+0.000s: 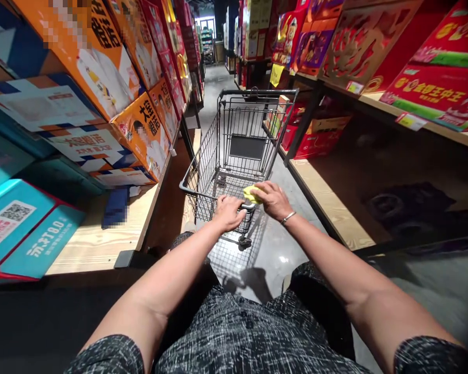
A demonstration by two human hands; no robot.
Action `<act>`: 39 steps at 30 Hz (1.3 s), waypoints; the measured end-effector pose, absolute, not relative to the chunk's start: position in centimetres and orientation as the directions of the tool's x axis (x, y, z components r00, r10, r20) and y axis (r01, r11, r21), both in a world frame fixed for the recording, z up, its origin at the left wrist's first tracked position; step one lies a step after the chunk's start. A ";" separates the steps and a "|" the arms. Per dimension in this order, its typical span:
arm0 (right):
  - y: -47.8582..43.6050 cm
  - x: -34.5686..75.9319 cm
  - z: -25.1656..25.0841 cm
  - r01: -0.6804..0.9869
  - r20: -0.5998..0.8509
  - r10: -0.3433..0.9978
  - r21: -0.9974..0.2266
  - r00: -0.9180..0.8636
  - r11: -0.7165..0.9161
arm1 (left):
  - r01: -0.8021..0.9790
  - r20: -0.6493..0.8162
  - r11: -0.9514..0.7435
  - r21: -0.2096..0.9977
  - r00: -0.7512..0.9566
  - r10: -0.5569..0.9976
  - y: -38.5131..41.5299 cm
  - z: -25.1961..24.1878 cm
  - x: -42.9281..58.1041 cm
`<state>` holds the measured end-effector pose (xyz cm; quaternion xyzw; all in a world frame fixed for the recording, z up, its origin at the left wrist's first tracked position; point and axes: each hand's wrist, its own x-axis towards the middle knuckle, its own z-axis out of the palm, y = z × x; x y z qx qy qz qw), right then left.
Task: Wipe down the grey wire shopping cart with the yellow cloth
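A black wire shopping cart (pixel 246 148) stands in the aisle in front of me, turned at an angle. My left hand (pixel 229 212) is closed around its handle (pixel 198 192) near the right end. A yellow cloth (pixel 251 195) is bunched in the fingers of my right hand (pixel 273 200), which has a silver bracelet at the wrist. The cloth is at the right corner of the handle; whether it touches the bar I cannot make out. Through the wire, the cart's basket shows no goods.
Orange cartons (pixel 142 132) and teal boxes (pixel 31 228) are stacked on a wooden shelf (pixel 89 249) at left, with a dark blue item (pixel 116 208) near them. Red gift boxes (pixel 432 93) fill the right shelf above a lower wooden ledge (pixel 331 205). The grey floor (pixel 218 78) runs far back.
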<state>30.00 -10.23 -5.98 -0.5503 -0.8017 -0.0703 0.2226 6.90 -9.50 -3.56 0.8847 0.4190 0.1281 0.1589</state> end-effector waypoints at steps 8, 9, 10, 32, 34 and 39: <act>-1.0 33.9 -1.0 0.994 0.206 0.973 -0.005 -0.106 0.109 | 0.694 0.064 -0.593 0.408 0.626 0.777 -9.7 -4.0 7.8; -0.7 33.9 -0.8 0.993 0.185 0.975 0.028 -0.120 0.117 | 0.697 0.072 -0.585 0.415 0.615 0.785 -9.7 -4.0 7.9; -0.6 33.7 -0.7 0.990 0.165 0.977 0.060 -0.138 0.130 | 0.700 0.081 -0.577 0.421 0.604 0.793 -9.8 -4.1 8.1; -5.9 28.9 -3.0 0.993 0.306 0.952 -0.104 -0.026 0.060 | 0.675 0.126 -0.501 0.542 0.524 0.842 -4.4 -4.8 2.9; -6.4 28.4 -4.0 0.984 0.375 0.927 -0.163 -0.004 0.070 | 0.672 0.128 -0.527 0.519 0.549 0.826 -4.2 -4.6 2.2; -7.3 26.0 -6.4 0.922 0.550 0.835 -0.327 0.006 0.208 | 0.669 0.067 -0.548 0.502 0.602 0.796 -3.5 -4.2 0.6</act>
